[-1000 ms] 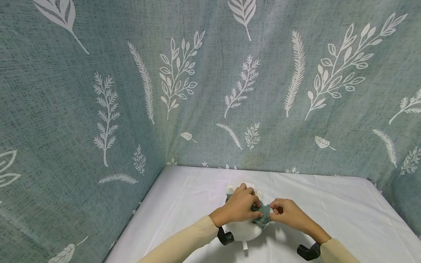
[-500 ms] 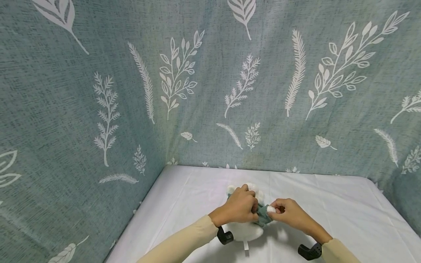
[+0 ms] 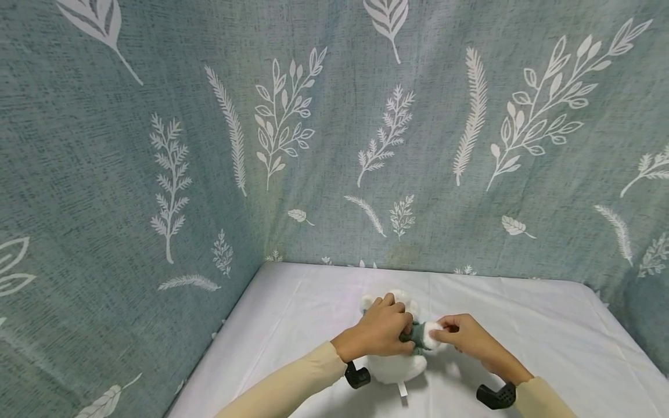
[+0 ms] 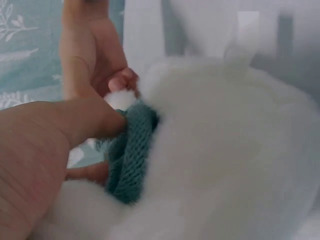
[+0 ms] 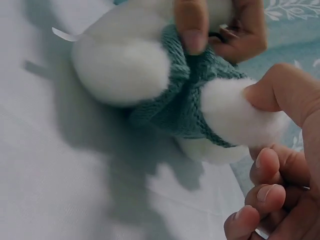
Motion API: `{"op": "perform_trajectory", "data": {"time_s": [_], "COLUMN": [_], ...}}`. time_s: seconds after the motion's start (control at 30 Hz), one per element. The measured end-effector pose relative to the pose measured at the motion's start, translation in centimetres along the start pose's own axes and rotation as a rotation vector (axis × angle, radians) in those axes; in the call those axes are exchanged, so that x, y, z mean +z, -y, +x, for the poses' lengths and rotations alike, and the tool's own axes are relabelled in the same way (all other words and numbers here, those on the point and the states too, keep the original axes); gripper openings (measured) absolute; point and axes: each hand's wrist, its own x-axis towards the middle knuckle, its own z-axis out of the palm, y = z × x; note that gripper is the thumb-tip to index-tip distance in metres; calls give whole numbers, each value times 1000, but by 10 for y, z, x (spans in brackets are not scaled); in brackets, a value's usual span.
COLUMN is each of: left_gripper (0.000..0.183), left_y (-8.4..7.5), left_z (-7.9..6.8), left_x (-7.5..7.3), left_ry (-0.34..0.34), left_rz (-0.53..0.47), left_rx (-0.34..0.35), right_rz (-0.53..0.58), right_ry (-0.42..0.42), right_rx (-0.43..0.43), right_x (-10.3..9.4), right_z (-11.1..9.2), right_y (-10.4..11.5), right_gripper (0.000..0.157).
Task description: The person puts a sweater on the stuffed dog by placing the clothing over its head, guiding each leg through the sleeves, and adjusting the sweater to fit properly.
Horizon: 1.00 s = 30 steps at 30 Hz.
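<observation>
A white plush toy (image 3: 394, 369) with a green knitted garment (image 3: 416, 335) lies on the bed-like white surface. My left hand (image 3: 380, 327) reaches over the toy and grips the knit between thumb and fingers; its thumb presses on the knit in the right wrist view. A rounded white limb (image 5: 232, 112) sticks out through an opening in the garment. My right hand (image 3: 467, 338) pinches the end of this limb between thumb and index finger, with the other fingers curled below. Part of the toy's upper end is hidden behind my left hand.
A small white tag (image 3: 402, 389) hangs from the toy's near end. The white sheet (image 3: 292, 325) extends around it, bounded behind and at the left by a green leaf-patterned curtain (image 3: 334, 145). A black wrist device (image 3: 496, 396) sits on each wrist.
More of the white limb shows out of the knit, and the right hand has moved slightly right with it. The toy's near end and tag have swung right. The left hand stays nearly in place.
</observation>
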Motion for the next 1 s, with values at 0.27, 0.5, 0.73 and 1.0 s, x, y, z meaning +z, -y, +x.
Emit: {"op": "perform_trajectory", "data": {"time_s": [0.27,0.5,0.73,1.0], "left_gripper": [12,21,30,30], "left_y": [-6,-7,-7,0], "left_z": [6,10,9,1], "left_x": [5,8,7,3], "left_ry": [-63,-105,-92,-99], "left_rz": [16,48,125,146], "left_rx": [-37,-43,-61,-70], "right_rz": [-22,-111,-162,-141], "right_ry": [-14,-27,-89,-75], "right_rx": [-20,-51,-97,-66], "right_x": [4,7,10,14], "right_z": [-4,-8,-12,-9], "right_y": [-2,-3,-1,-2], "right_gripper": [37,32,28,36]}}
